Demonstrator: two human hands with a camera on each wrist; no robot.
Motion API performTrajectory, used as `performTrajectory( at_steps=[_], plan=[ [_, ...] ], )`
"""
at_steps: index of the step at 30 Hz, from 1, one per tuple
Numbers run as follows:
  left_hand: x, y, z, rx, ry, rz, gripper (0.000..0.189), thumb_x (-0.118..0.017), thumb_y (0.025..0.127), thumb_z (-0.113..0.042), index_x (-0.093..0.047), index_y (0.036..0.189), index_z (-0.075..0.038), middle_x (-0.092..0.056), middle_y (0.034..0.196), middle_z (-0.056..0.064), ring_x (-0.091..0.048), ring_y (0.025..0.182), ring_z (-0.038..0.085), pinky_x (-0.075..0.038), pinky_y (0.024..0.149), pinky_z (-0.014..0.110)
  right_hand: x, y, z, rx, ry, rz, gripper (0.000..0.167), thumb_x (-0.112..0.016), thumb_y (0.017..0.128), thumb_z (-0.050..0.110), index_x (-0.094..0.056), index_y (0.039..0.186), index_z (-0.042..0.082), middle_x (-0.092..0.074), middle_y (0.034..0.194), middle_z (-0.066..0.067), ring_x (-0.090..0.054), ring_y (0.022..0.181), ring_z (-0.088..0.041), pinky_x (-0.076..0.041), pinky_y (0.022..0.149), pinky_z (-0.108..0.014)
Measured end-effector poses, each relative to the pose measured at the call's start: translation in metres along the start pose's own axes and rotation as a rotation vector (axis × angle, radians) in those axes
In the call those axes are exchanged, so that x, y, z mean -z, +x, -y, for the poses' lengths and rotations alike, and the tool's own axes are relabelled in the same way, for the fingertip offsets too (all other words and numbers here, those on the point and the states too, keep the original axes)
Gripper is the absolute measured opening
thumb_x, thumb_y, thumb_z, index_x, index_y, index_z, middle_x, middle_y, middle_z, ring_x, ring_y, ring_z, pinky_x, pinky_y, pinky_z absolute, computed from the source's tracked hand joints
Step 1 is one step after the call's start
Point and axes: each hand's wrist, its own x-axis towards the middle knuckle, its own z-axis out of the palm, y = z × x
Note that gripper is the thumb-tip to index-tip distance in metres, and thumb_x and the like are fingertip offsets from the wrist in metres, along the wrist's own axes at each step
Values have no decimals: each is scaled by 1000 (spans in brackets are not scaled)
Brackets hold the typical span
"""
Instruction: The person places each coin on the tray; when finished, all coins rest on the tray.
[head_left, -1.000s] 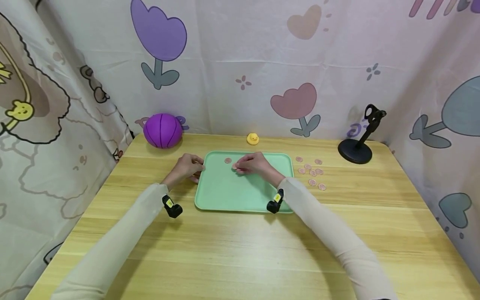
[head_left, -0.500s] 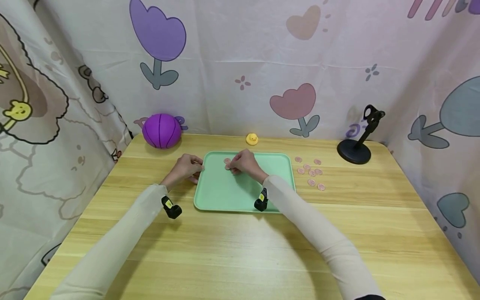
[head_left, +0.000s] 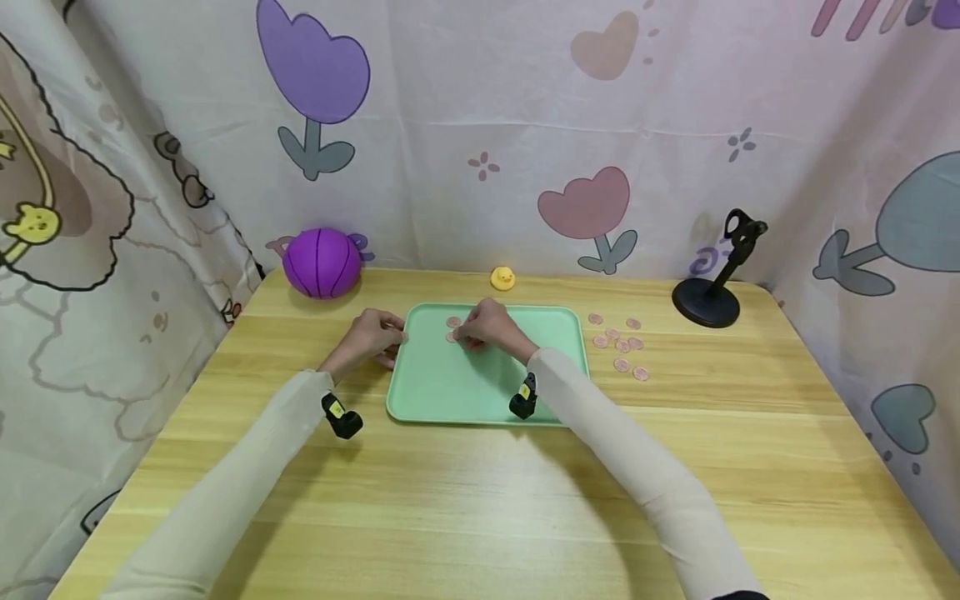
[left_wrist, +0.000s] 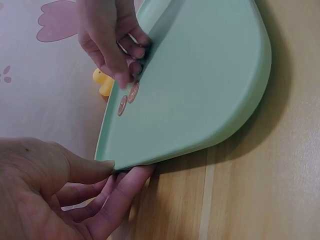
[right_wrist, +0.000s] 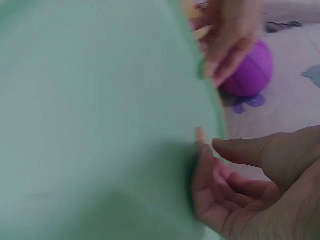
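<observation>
A pale green tray (head_left: 450,392) lies on the wooden table. My left hand (head_left: 374,335) grips its left rim, thumb on top and fingers underneath, as the left wrist view shows. Two copper coins lie in the tray's far left part: the farther coin (left_wrist: 122,105) and the nearer coin (left_wrist: 133,92). Beside the nearer coin is my right hand (head_left: 489,325), its fingers bent. In the right wrist view a small gap parts its thumb (right_wrist: 240,150) from the index finger, and that coin is partly hidden behind the fingertips.
Several more copper coins (head_left: 622,365) are scattered on the table (head_left: 480,508) right of the tray. Behind the tray sits a yellow rubber duck (head_left: 502,278). A purple ball (head_left: 322,263) stands at the back left, a black stand (head_left: 707,302) at the back right.
My right hand moved left across the tray with a coin, then let it go near the first coin. The left hand stays on the rim.
</observation>
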Motion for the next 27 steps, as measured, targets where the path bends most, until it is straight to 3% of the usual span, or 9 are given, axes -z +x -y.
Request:
performTrajectory(
  at_steps=[8,14,21,27],
  plan=[
    [-1,1,1,7,-4,14,40,-59,105,-5,-55,139,15,-68,117,31,-70,88,24,-68,69,31,26,-9,2,-69,59,52,17,-70,101,13,-73,99,-4,-77,90,-16,-71,70,-18,-68,71,-34],
    [1,1,1,-12,-2,32,39,-57,105,-4,-55,137,19,-68,115,30,-69,84,20,-68,67,31,51,-20,-13,-31,95,61,22,-66,103,12,-71,112,-7,-77,103,-24,-75,78,-26,-69,76,-42],
    [2,2,1,-7,14,38,41,-56,106,-4,-53,139,20,-65,122,34,-70,87,21,-68,68,31,84,-35,-37,-62,94,8,24,-64,104,12,-69,116,-8,-76,107,-25,-75,87,-35,-69,76,-43],
    [1,3,-1,20,26,44,40,-56,106,-3,-53,139,20,-64,124,35,-70,91,24,-68,69,31,115,-50,-61,-64,72,-60,23,-61,105,9,-68,118,-9,-73,112,-29,-74,86,-30,-68,80,-43]
  ],
)
